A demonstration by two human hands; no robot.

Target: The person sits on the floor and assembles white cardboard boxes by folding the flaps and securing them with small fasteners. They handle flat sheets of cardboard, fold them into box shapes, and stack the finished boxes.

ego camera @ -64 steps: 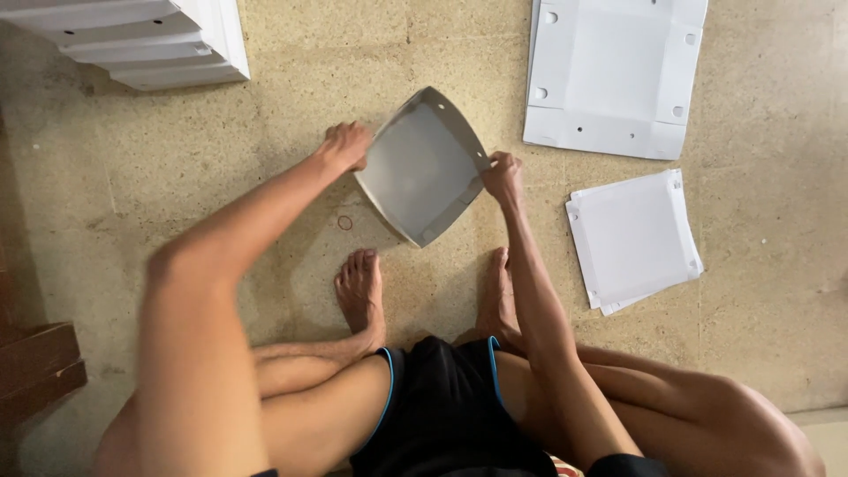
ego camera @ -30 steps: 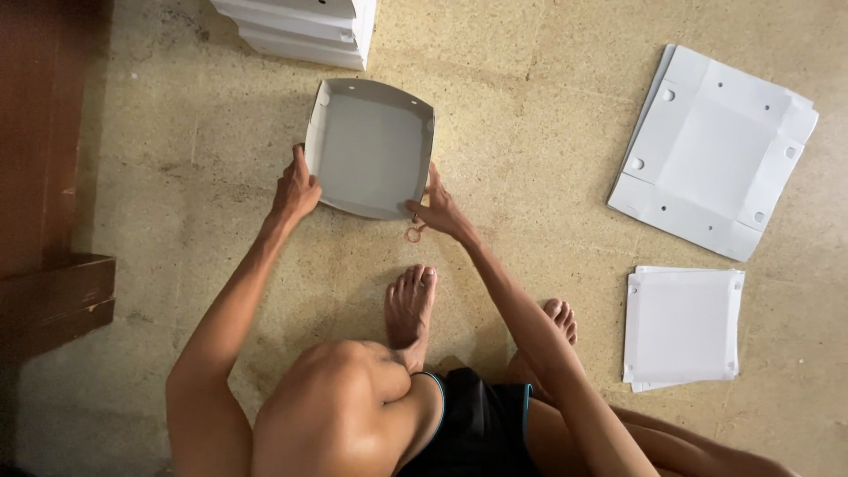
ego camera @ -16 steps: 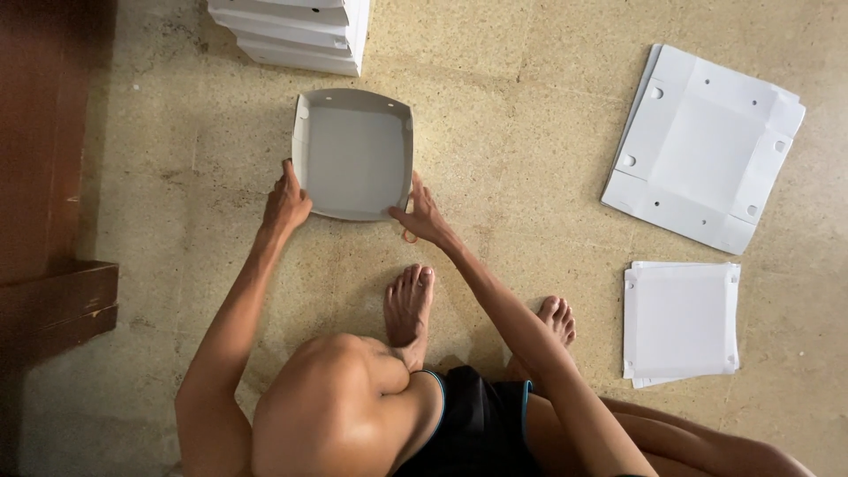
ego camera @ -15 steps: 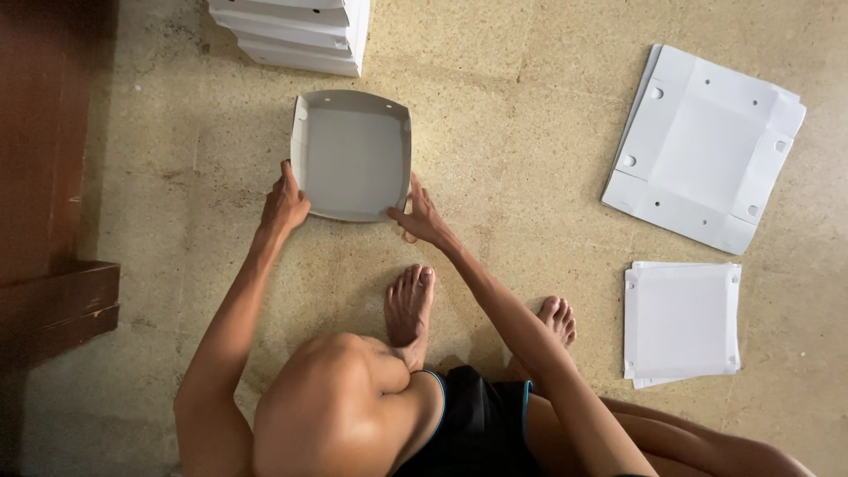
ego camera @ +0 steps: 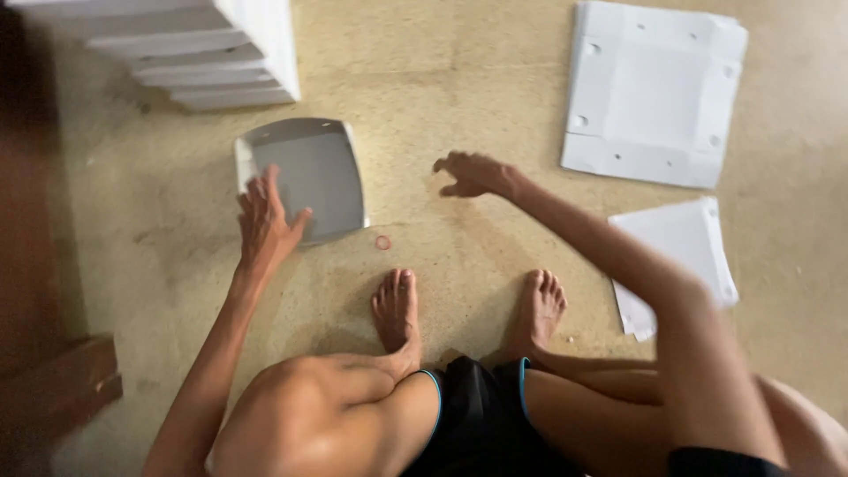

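A folded white tray-shaped box [ego camera: 311, 170] lies on the stone floor in front of my feet. My left hand [ego camera: 267, 221] hovers over its near left edge with fingers spread, holding nothing. Off the box, my right hand [ego camera: 470, 173] hangs empty in the air to the right, its fingers loosely curled. A small red rubber band [ego camera: 382, 242] lies on the floor just below the box's right corner.
A stack of folded white boxes [ego camera: 194, 53] stands at the upper left. A large flat unfolded cardboard sheet [ego camera: 652, 93] lies at the upper right, with a pile of smaller white sheets [ego camera: 685, 256] beneath it. Dark wooden furniture [ego camera: 53, 389] runs along the left.
Both hands held the box by its sides before. The box now rests on the floor, my right hand has swung away to the right, and my left hand has let go.
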